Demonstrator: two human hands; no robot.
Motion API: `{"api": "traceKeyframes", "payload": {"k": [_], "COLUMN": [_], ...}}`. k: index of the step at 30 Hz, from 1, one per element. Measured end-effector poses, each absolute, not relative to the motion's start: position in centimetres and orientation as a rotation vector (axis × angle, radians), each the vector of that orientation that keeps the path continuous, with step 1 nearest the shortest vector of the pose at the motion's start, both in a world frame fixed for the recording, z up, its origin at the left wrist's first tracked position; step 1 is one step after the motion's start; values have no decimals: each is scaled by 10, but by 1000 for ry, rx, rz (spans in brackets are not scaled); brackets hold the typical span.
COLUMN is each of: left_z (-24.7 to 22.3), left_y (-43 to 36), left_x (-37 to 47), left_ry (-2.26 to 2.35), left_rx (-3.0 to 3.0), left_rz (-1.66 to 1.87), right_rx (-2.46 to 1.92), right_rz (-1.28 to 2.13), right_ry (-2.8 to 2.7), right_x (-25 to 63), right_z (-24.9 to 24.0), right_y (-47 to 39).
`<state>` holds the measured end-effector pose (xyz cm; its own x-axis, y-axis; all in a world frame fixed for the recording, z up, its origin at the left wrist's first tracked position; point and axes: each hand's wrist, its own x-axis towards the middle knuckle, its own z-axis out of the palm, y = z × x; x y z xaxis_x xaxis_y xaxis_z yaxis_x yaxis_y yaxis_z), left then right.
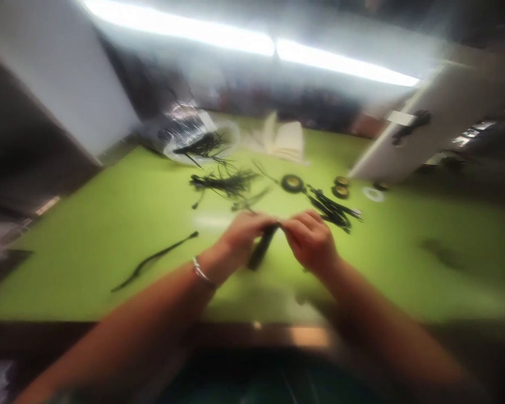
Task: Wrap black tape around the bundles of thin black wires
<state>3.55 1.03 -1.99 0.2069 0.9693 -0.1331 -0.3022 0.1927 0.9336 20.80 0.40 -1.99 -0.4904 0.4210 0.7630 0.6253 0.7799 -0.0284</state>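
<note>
Frame centre, blurry: left hand (244, 233) and right hand (309, 238) both pinch a dark cable bundle (261, 251) above the green bench (88, 235), each grip closed on it. Best kept taut, fingertips close together. Loose cable (155, 259) lower left.

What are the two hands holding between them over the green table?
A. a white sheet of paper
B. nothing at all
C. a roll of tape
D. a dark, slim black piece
D: the left hand and the right hand meet with fingers pinched on a dark black piece that hangs down between them above the green table; blur hides what exactly it is.
</note>
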Motion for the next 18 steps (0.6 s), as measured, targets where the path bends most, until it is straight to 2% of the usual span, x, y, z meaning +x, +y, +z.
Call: {"api": "traceKeyframes", "payload": {"k": [2,7,13,18], "left_z": [-20,-19,-21,-18], "left_y": [12,15,17,12], "left_x": [34,31,28,36], "left_ry": [910,891,922,910], "left_rx": [1006,1017,1188,1322], "left_rz": [1121,1015,1012,1031], "right_rx": [-792,-786,-931,-1001], "right_rz": [-198,-130,235,196], "right_ry": [-2133,-2175,-2122,-2045], "right_x": [207,207,207,208], "right_z": [-19,-17,-17,-11], "right_y": [3,3,2,-2]}}
